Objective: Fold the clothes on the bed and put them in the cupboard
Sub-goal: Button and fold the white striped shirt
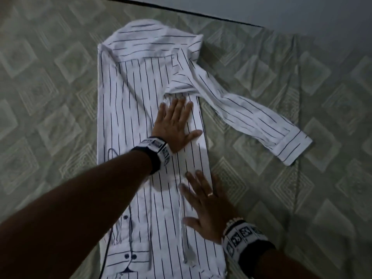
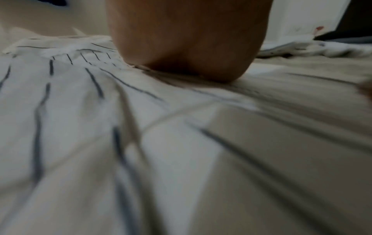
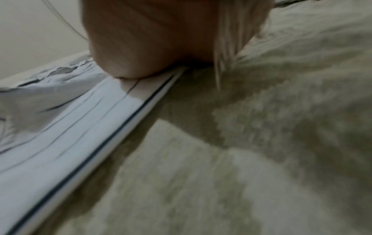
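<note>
A white long-sleeved cotton shirt with thin dark pinstripes (image 1: pixel 141 117) lies back-up down the middle of the head view, on a bed covered by a grey-green sheet printed with diamond shapes (image 1: pixel 50 97); its collar end sits toward the top centre of the frame and its hem runs out of the bottom edge. The shirt's right-hand side is already turned in over the back, giving a long straight edge, and both hands lie on that panel, seemingly to keep it flat and stop the crease springing open. The left hand (image 1: pixel 175 125) rests at mid-frame with its fingers (image 1: pixel 178 105) straight and spread, palm down on the cloth, gripping nothing; the left wrist view shows only the heel of the palm on striped fabric. The right hand (image 1: pixel 203 206) lies lower right, also flat and released, fingers splayed across the folded edge so that part of it sits on the shirt and part on the sheet, which the right wrist view confirms. One loose striped sleeve with a buttoned cuff (image 1: pixel 251 117) trails diagonally off to the right of the frame onto the sheet, not yet folded in, probably because the body panel has to be pinned first. A cuff with dark buttons (image 1: pixel 128 256) shows at lower left. The cupboard is not in view, so the fold looks only partly done.
</note>
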